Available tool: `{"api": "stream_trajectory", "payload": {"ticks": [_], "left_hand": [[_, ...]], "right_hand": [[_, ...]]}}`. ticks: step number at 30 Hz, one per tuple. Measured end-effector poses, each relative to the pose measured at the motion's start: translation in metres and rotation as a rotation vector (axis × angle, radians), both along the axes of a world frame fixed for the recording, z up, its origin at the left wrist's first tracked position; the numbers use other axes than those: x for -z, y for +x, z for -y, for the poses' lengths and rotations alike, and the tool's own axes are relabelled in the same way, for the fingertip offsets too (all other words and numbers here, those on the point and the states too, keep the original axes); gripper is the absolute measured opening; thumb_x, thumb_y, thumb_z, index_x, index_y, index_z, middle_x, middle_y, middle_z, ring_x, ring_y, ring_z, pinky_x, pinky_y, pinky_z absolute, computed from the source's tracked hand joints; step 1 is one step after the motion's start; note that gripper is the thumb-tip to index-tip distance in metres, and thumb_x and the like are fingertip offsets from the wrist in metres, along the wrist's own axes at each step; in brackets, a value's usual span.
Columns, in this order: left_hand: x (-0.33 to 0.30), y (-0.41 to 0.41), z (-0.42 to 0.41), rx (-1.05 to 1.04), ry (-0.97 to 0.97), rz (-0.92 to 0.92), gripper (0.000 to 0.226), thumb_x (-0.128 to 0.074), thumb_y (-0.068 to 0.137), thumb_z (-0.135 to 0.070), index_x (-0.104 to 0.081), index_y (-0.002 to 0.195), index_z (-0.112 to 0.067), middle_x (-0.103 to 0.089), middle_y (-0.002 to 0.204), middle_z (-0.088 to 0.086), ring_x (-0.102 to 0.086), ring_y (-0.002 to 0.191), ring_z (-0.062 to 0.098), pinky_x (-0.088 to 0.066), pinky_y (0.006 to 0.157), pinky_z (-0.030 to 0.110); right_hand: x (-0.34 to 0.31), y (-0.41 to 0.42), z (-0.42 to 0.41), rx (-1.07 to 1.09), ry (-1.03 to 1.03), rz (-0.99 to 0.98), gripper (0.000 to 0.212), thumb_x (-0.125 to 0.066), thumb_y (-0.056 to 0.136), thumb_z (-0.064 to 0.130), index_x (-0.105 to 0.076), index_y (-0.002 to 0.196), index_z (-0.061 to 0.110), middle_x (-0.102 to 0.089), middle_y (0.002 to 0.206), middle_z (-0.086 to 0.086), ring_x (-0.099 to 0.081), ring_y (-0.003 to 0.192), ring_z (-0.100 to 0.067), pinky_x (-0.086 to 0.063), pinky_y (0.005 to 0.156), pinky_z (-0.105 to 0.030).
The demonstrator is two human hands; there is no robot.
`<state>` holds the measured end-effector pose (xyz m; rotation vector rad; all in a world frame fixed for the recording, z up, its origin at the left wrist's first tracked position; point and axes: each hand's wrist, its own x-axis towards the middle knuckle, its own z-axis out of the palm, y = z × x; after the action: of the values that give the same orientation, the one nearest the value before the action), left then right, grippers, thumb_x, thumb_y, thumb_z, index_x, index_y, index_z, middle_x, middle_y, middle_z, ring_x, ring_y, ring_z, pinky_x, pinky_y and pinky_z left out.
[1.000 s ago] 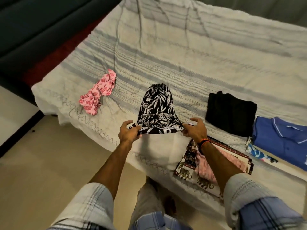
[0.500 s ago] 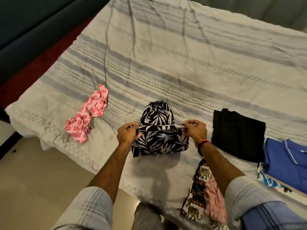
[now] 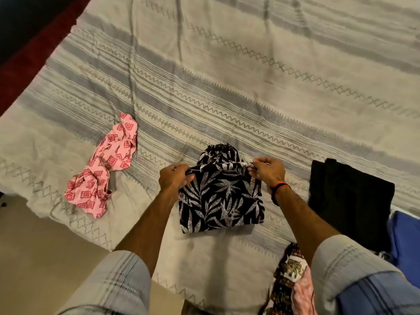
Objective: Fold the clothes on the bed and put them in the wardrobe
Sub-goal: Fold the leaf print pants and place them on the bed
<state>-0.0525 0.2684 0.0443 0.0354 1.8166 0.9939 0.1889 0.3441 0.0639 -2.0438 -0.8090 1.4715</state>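
Left hand (image 3: 175,179): fingers curled, pinching the left end of the folded-over edge of the black leaf-print garment (image 3: 221,196). Right hand (image 3: 268,172): fingers curled, pinching the right end of the same edge. A dark band with an orange band beside it (image 3: 280,188) sits on the right wrist. Both forearms are bare; rolled light plaid sleeves (image 3: 118,283) cover the upper arms.

The black leaf-print garment lies on the bed (image 3: 227,87), near its front edge, between the two hands. Its near part forms a flat rectangular block. The far part, with a gathered end, projects past the pinched edge and lies flat on the cover.

To the left of the left hand, apart from the garment, a pink garment with red diamond print (image 3: 106,169) lies crumpled and unfolded on the bed, close to the front edge.

To the right of the right hand, a folded black garment (image 3: 350,201) lies flat on the bed. Just beyond it, at the right border of the view, a blue garment (image 3: 406,237) is partly visible. Below the right forearm, an elephant-print fabric (image 3: 293,269) and a pink fabric (image 3: 303,294) lie at the bed's front edge, partly hidden by the sleeve.

The bed cover is beige with grey stripes and zigzag and diamond stitching. A light floor (image 3: 41,258) shows at lower left. A dark red surface (image 3: 20,71) borders the bed at upper left.
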Motion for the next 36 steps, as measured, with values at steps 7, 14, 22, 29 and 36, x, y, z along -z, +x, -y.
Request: {"api": "stream_trajectory", "payload": {"ticks": [7,14,22,29,36], "left_hand": [[0.032,0.005,-0.014,0.455,-0.036,-0.281,0.081,-0.076,0.084,-0.026,-0.032,0.151,-0.021,-0.050,0.146,0.007,-0.053,0.126,0.023,-0.044,0.107,0.044],[0.089,0.044,0.028,1.329,-0.068,-0.741,0.099,-0.044,0.084,-0.073,0.008,0.156,-0.028,0.020,0.161,0.008,0.011,0.150,0.029,-0.002,0.119,0.050],[0.148,0.062,0.057,1.510,-0.247,-0.897,0.135,-0.033,0.062,-0.097,0.028,0.149,-0.013,0.040,0.151,0.020,0.032,0.142,0.039,0.011,0.116,0.061],[0.180,0.067,0.059,1.506,-0.287,-0.944,0.140,-0.015,0.051,-0.100,0.018,0.153,-0.010,0.029,0.156,0.023,0.023,0.144,0.042,0.007,0.114,0.066],[0.140,0.054,0.053,1.345,-0.072,-1.015,0.124,-0.026,0.069,-0.095,0.000,0.157,-0.012,0.013,0.163,0.016,0.012,0.150,0.031,0.000,0.117,0.061]], "right_hand": [[0.039,-0.013,-0.014,-0.368,0.027,0.139,0.056,-0.065,0.094,0.024,-0.041,0.141,0.008,-0.065,0.117,-0.008,-0.064,0.108,-0.027,-0.053,0.096,-0.045],[0.099,-0.023,0.055,-1.266,0.236,0.600,0.079,-0.026,0.096,0.066,0.000,0.157,0.022,0.001,0.164,-0.012,-0.001,0.152,-0.029,-0.009,0.123,-0.049],[0.161,-0.003,0.089,-1.382,0.272,0.801,0.101,-0.015,0.085,0.084,-0.001,0.158,0.015,0.008,0.163,-0.017,0.006,0.151,-0.033,0.004,0.120,-0.056],[0.194,0.001,0.089,-1.409,0.351,0.856,0.111,-0.029,0.079,0.087,-0.009,0.157,0.011,0.001,0.163,-0.021,0.000,0.151,-0.035,-0.004,0.120,-0.060],[0.156,-0.003,0.072,-1.266,0.447,0.788,0.095,-0.020,0.089,0.074,-0.006,0.157,0.009,0.005,0.164,-0.015,0.004,0.152,-0.028,-0.004,0.121,-0.056]]}}
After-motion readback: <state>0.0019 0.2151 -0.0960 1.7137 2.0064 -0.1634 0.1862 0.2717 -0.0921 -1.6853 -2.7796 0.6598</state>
